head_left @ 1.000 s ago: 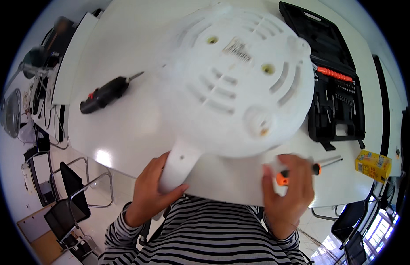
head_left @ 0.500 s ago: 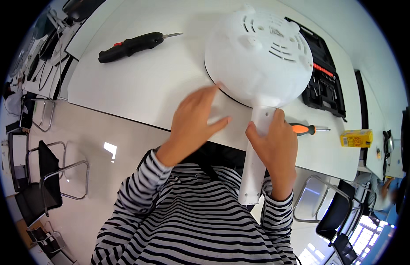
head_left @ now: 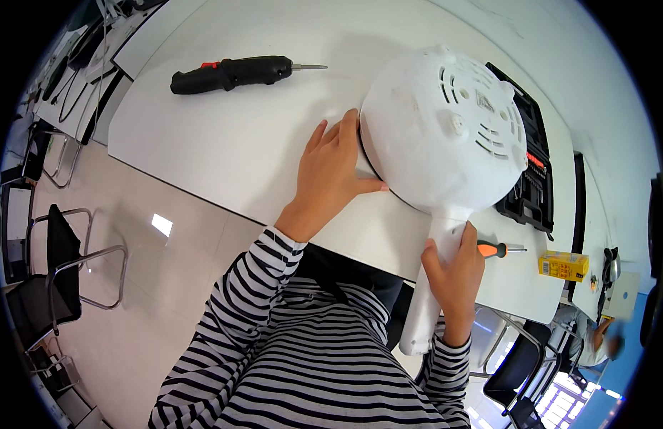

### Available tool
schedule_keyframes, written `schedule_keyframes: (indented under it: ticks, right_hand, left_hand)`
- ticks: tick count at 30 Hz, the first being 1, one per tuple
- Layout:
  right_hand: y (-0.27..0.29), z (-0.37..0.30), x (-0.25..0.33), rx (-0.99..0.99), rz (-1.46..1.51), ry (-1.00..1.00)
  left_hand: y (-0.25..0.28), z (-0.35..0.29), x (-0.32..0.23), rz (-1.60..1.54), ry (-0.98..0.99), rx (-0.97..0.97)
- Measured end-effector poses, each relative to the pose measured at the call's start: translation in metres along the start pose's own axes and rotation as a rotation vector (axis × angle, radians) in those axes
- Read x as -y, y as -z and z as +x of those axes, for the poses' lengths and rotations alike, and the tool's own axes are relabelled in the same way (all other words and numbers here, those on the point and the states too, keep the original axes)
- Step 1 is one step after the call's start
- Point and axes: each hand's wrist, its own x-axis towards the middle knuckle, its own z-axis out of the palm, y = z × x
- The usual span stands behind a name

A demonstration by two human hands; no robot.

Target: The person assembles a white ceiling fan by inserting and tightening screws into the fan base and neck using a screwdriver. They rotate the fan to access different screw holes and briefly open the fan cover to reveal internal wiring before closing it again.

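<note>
Two screwdrivers, one appliance

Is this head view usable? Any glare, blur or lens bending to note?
Head view: sharp at the centre, both hands crisp; the white table edge bows strongly toward the black rim; one bright glare patch on the floor; light is soft and even, with only faint shadow beside the white appliance base.
</note>
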Motion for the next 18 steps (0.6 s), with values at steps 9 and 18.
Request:
schedule_keyframes:
  ticks: [9, 18]
  right_hand:
    - [0.020, 0.010, -0.026, 0.191, 0.027, 0.047]
    - [0.032, 0.014, -0.040, 0.293, -0.032, 0.133]
  left_hand:
    - [0.000, 0.007, 0.001, 0.027, 0.077, 0.038]
    - [0.007, 0.013, -0.002, 0.090, 0.181, 0.135]
